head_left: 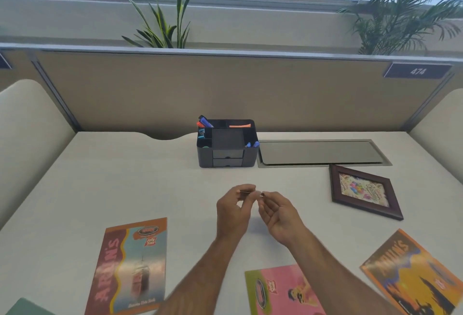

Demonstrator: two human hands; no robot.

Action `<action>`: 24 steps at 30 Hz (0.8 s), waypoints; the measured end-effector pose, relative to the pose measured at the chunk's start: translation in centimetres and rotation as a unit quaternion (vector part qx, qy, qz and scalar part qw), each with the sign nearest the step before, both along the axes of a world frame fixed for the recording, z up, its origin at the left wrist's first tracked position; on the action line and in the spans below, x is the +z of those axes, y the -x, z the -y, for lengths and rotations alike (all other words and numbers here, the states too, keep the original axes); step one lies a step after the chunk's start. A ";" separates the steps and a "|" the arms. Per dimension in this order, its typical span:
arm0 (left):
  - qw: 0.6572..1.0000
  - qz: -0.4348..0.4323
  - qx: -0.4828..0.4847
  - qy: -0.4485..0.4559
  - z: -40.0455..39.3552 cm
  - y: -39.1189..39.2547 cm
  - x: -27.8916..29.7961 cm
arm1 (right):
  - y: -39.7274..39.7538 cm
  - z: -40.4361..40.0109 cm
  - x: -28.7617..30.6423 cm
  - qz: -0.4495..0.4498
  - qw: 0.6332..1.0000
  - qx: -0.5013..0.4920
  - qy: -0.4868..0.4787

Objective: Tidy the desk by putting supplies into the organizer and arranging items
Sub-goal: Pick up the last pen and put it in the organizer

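both hands meet above the middle of the pale surface [125, 176], sharing one thin dark stick-like item [248, 192], too small to name more exactly. the left hand [234, 210] has its grip closed on the item's left part between thumb and fingertips, and the right hand [279, 215], palm turned up, pinches the item's right end with its thumb and forefinger while its other fingers lie loosely curled. the item is held roughly level, clear of the surface. beyond the hands, near the partition wall [225, 94], stands the dark desk organizer [226, 148], upright, with markers [205, 121] leaning in its back left compartment, something orange in the back right one, and two blue-tipped things at its front right corner. just beside it on the right a grey cable hatch [323, 152] is set flush. a dark wooden picture frame [364, 191] lies flat to the right of the hands. three colourful booklets lie nearer the person: one at left [132, 267], a pink one [283, 291] between the forearms, an orange one [411, 274] at right.
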State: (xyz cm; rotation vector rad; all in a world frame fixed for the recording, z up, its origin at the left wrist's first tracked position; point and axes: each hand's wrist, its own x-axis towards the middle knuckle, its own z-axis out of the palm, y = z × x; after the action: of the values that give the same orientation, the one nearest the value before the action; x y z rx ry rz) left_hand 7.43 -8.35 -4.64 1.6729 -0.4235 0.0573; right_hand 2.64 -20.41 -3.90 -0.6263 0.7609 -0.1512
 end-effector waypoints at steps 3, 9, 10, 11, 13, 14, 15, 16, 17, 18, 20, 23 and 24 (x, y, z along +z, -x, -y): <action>1.000 0.022 0.002 -0.015 0.7 -2.0 1.2 | -1.2 0.6 0.1 -0.021 0.996 0.001 0.085; 0.996 0.080 0.018 -0.029 1.8 -7.7 4.5 | -1.0 3.0 -4.6 -0.149 0.682 0.142 0.702; 0.996 0.080 0.021 -0.019 2.0 -8.6 5.1 | -0.5 3.4 -6.2 -0.146 0.610 0.170 0.760; 0.996 0.088 0.028 -0.012 2.3 -9.5 5.7 | 0.0 3.6 -7.8 -0.142 0.550 0.195 0.800; 0.992 0.118 0.049 -0.008 2.8 -11.2 6.9 | 0.8 3.5 -9.2 -0.151 0.483 0.236 0.830; 0.989 0.134 0.059 -0.010 3.1 -11.9 7.4 | 1.1 3.4 -9.4 -0.154 0.469 0.238 0.836; 0.986 0.151 0.066 -0.014 3.5 -12.6 7.9 | 1.2 3.3 -9.4 -0.155 0.463 0.235 0.840; 0.984 0.164 0.067 -0.018 3.8 -13.2 8.3 | 1.2 3.3 -9.3 -0.158 0.462 0.232 0.842; 0.983 0.172 0.063 -0.023 4.2 -13.8 8.5 | 1.1 3.3 -9.3 -0.161 0.461 0.228 0.842; 0.983 0.175 0.055 -0.029 4.6 -14.3 8.5 | 1.1 3.3 -9.3 -0.163 0.459 0.228 0.843; 0.983 0.173 0.042 -0.051 5.5 -15.1 8.1 | 1.1 3.3 -9.2 -0.161 0.456 0.232 0.844; 0.981 0.160 0.023 -0.111 6.5 -15.7 6.8 | 1.1 3.4 -9.4 -0.154 0.451 0.225 0.850; 0.979 0.156 0.015 -0.132 6.7 -15.7 6.3 | 1.1 3.4 -9.4 -0.154 0.450 0.220 0.852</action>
State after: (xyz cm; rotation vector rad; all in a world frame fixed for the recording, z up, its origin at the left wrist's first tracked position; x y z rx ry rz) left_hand 23.15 -15.06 1.65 1.9393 -0.6638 0.3000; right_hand 1.53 -23.78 -13.33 -2.8830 0.5067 -0.3071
